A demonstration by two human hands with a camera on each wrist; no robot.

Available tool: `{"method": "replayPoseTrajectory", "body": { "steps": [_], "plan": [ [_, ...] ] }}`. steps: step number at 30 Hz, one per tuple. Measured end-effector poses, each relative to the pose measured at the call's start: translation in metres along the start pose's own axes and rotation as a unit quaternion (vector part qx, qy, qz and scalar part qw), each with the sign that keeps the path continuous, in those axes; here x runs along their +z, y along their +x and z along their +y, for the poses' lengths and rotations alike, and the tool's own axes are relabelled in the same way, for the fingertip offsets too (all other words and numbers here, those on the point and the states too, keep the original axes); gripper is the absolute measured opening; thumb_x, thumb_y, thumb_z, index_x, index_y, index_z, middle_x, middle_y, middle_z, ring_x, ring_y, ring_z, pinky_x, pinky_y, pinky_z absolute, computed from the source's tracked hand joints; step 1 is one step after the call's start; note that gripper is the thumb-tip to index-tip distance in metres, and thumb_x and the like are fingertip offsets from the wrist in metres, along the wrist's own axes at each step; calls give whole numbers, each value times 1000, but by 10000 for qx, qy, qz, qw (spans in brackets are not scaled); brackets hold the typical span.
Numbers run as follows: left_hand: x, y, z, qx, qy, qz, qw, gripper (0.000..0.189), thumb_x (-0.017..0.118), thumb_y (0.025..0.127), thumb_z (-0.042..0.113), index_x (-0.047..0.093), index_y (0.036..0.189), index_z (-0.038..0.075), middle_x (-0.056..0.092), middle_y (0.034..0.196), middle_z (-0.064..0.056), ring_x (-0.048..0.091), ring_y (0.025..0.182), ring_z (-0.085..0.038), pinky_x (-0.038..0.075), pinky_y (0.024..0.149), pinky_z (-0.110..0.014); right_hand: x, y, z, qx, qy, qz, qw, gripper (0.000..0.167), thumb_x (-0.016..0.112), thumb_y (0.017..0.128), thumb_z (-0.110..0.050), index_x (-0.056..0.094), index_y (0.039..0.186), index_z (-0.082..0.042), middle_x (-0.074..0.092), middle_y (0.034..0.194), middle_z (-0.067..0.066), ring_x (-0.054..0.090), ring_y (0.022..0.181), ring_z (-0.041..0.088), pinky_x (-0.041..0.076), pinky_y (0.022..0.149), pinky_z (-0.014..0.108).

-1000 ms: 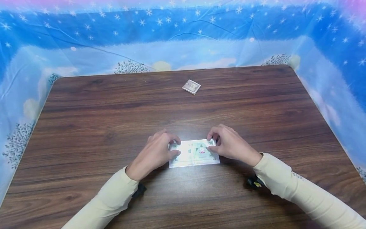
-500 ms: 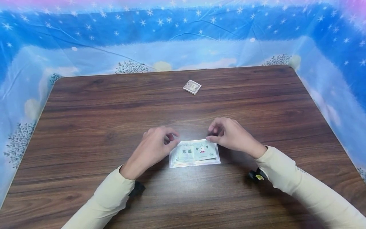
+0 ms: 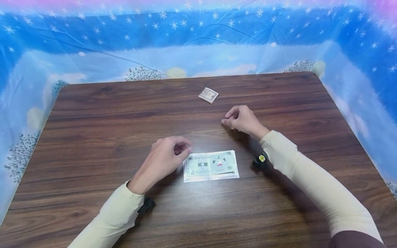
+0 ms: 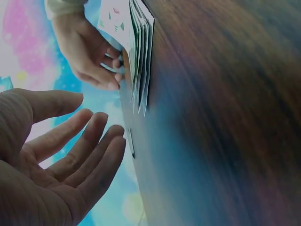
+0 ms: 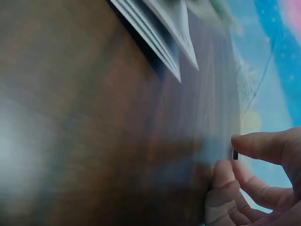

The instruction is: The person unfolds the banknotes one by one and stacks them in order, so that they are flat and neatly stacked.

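Note:
A small stack of pale green play banknotes (image 3: 211,166), printed with a cartoon face and a 2, lies flat on the table. In the left wrist view the stack (image 4: 142,61) shows several layered edges. My left hand (image 3: 162,160) hovers at its upper left corner, fingers loosely bent; the left wrist view shows nothing between thumb and fingers. My right hand (image 3: 243,120) is above and to the right of the stack, fingers curved, with no thing in its grasp. Farther back lies a small folded, brownish note (image 3: 208,95), beyond the right hand's fingertips.
The brown wood-grain table (image 3: 102,137) has rounded far corners. A blue snowflake-patterned cloth (image 3: 198,31) hangs around its back and sides. Dark wrist cameras (image 3: 260,162) sit under both cream sleeves.
Both hands have let go of the banknote stack. My right hand has moved away from its right corner toward the back of the table; my left has drawn slightly leftward.

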State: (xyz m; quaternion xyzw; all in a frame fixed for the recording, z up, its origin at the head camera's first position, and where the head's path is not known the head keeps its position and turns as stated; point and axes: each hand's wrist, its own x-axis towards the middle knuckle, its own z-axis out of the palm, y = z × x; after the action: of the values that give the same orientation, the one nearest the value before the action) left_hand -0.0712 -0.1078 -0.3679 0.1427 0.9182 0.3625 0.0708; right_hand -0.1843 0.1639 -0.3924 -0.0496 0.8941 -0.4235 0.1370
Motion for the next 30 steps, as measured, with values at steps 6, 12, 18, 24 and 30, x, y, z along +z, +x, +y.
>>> {"method": "replayPoseTrajectory", "body": {
  "steps": [6,12,18,24,30],
  "plan": [
    [-1,-1,-1,-89,5,-33,10000,24,70,97,22,74,117,11,75,107,0,69,101,-20,48,93,-46,0,33,-5,201,-20,454,9988,29,79,88,-24,67,101,-1,62,67,3,59,62,15,45,64,29],
    [-2,-2,-2,-137,7,-57,9999,25,70,97,24,74,118,12,74,112,0,67,105,-20,47,94,-46,1,58,-17,320,-267,751,9963,43,80,87,-31,66,111,2,63,90,9,56,81,22,46,76,34],
    [-2,-2,-3,-96,-32,-26,9999,24,70,97,25,75,117,13,73,111,2,66,104,-20,47,92,-46,5,76,-26,298,-693,841,9936,50,79,87,-33,66,117,5,64,112,17,55,99,29,47,90,41],
    [-2,-2,-4,-94,-36,-13,9999,24,70,97,26,75,116,13,73,112,2,66,107,-19,44,96,-48,13,85,-35,242,-1343,883,9867,57,81,86,-39,64,118,5,61,121,20,54,110,32,45,99,45],
    [-3,-3,-5,-71,-19,5,10000,23,71,96,24,75,116,13,74,110,1,66,109,-20,45,97,-48,17,89,-40,365,-1340,819,9869,51,84,84,-35,67,113,3,58,117,17,50,106,30,43,98,45]
  ]
}}
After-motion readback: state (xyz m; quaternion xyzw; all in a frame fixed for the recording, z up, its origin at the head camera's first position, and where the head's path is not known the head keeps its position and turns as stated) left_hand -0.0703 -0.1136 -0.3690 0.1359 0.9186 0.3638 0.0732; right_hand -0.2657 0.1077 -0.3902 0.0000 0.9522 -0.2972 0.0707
